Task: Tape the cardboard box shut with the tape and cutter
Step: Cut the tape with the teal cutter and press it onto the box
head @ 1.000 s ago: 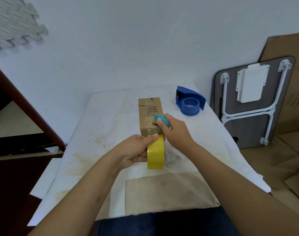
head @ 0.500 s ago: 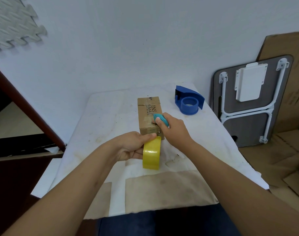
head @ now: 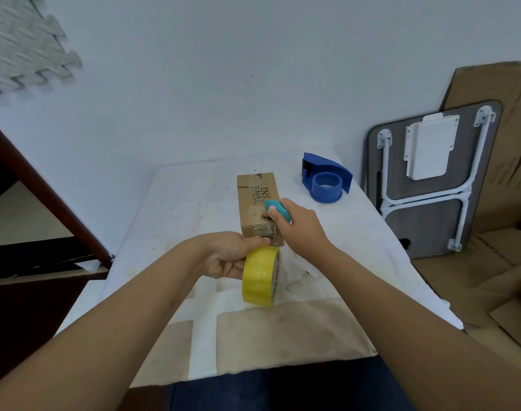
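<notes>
1. Head view: a white, stained surface [head: 170, 221] stands against a pale wall, with tan patches along its near edge. A folded table [head: 431, 185] leans on the wall to the right with flattened cardboard [head: 502, 120] behind it, and a grey foam mat [head: 22, 51] hangs at upper left.
2. The cardboard box [head: 254, 206] lies closed on the surface, clear tape along its top. Beyond the right hand's fingers sits a blue tape dispenser [head: 326, 180], its ring empty of tape.
3. The left hand [head: 226, 256] grips the yellow tape roll [head: 260, 275] on edge, its fingers [head: 259, 241] pressed at the box's near end.
4. The right hand [head: 300, 226] is closed on the teal cutter [head: 278, 209], its tip on the box top just ahead of the fingers.
5. Compared with half a second ago, the roll sits slightly further right, below the box's near end; the cutter is in much the same spot.
</notes>
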`<state>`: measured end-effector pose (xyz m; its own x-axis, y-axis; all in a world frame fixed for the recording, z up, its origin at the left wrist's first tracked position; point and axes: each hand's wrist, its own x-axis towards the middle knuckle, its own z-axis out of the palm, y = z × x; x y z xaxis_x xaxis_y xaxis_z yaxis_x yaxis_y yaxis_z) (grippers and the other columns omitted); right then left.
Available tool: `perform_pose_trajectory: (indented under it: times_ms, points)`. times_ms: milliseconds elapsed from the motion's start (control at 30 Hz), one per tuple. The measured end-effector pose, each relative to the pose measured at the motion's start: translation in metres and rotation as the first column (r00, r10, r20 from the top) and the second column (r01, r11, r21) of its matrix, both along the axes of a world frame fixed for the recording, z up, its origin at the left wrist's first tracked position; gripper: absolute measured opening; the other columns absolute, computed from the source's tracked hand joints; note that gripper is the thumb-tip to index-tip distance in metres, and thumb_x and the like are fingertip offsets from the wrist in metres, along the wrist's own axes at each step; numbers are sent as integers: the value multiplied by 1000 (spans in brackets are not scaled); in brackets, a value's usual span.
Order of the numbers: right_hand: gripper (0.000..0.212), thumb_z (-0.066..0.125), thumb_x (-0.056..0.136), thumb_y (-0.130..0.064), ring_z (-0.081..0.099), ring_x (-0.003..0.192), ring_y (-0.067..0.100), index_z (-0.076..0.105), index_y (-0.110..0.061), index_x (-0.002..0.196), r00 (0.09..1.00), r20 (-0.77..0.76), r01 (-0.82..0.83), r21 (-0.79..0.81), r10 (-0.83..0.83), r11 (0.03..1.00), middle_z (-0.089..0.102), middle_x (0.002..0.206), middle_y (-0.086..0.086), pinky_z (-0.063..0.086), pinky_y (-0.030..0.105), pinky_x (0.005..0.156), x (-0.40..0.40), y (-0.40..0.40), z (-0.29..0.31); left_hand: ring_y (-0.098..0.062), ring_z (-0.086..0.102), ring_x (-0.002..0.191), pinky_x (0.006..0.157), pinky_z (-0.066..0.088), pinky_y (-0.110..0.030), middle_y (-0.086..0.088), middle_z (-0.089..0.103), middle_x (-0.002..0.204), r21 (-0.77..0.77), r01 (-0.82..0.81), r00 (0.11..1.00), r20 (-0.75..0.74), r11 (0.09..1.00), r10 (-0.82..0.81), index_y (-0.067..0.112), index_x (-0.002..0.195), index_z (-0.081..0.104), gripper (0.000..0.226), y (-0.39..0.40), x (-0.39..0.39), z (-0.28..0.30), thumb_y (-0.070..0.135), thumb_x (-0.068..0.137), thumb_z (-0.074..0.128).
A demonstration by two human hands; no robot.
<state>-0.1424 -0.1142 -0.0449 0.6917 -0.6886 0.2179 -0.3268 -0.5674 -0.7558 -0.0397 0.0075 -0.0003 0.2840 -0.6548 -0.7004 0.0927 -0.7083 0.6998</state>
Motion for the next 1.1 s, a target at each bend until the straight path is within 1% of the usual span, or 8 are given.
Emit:
perform_pose_trajectory:
  times_ms: [133, 267, 433, 533, 633, 833, 933, 1100]
  points:
    - [29, 41, 101, -40, 56, 74, 8, 58, -19, 111, 1000, 1, -15, 40, 15, 999, 58, 88, -8, 35, 15, 56, -2, 1, 4, -27, 71, 90, 81, 59, -38, -18, 73, 110, -81, -151, 986, -84, 985, 144, 7, 119, 60, 40, 7, -7, -14, 36, 92, 62]
    - [12, 42, 101, -38, 50, 66, 0, 49, -29, 95, 999, -5, -46, 50, 47, 998, 54, 77, -16, 32, 13, 55, -5, -2, 11, -26, 73, 75, 77, 60, -38, -22, 73, 98, -176, -260, 946, -242, 949, 215, -1, 116, 64, 35, 16, -14, -21, 25, 93, 62]
    - [23, 42, 101, -38, 53, 74, 9, 59, -22, 102, 997, -37, -66, 31, 68, 997, 59, 88, -6, 35, 18, 58, -3, -7, 16, -30, 72, 82, 83, 59, -39, -25, 71, 106, -185, -407, 880, -342, 895, 330, 0, 117, 65, 35, 15, -15, -31, 25, 91, 62]
    - [26, 42, 101, -37, 50, 72, 7, 62, -21, 102, 995, -69, -73, 38, 76, 997, 55, 80, -11, 32, 16, 57, -2, -9, 21, -24, 70, 75, 64, 60, -29, -21, 70, 102, -185, -466, 863, -311, 865, 398, 2, 115, 64, 29, 11, -18, -35, 21, 93, 60]
    - [25, 43, 101, -37, 44, 62, 2, 47, -35, 76, 989, -110, -93, 37, 97, 995, 45, 69, -17, 29, 16, 53, -2, -11, 27, -35, 69, 99, 84, 57, -40, -28, 66, 119, -170, -458, 857, -346, 872, 383, -1, 125, 61, 40, 9, -17, -37, 19, 91, 61]
    - [29, 44, 99, -39, 56, 74, 8, 61, -18, 108, 982, -122, -145, -28, 141, 989, 67, 93, 0, 40, 21, 59, -4, -14, 42, -28, 74, 73, 74, 59, -39, -21, 74, 90, -183, -435, 854, -394, 882, 340, 4, 114, 66, 27, 7, -14, -36, 15, 91, 57]
    - [21, 45, 100, -33, 61, 69, 6, 60, -19, 96, 967, -93, -240, -23, 237, 970, 73, 84, 1, 42, 18, 60, -9, -14, 59, -26, 74, 68, 70, 60, -36, -21, 75, 83, -185, -439, 854, -390, 879, 344, 3, 113, 65, 26, 7, -15, -38, 14, 93, 54]
    - [31, 42, 100, -38, 54, 70, 11, 59, -15, 113, 776, -533, -433, -62, 337, 899, 57, 83, -3, 41, 25, 64, -10, -15, 68, -27, 74, 67, 68, 60, -37, -24, 74, 85, -197, -442, 850, -402, 875, 339, 4, 118, 60, 27, 8, -17, -38, 14, 95, 52]
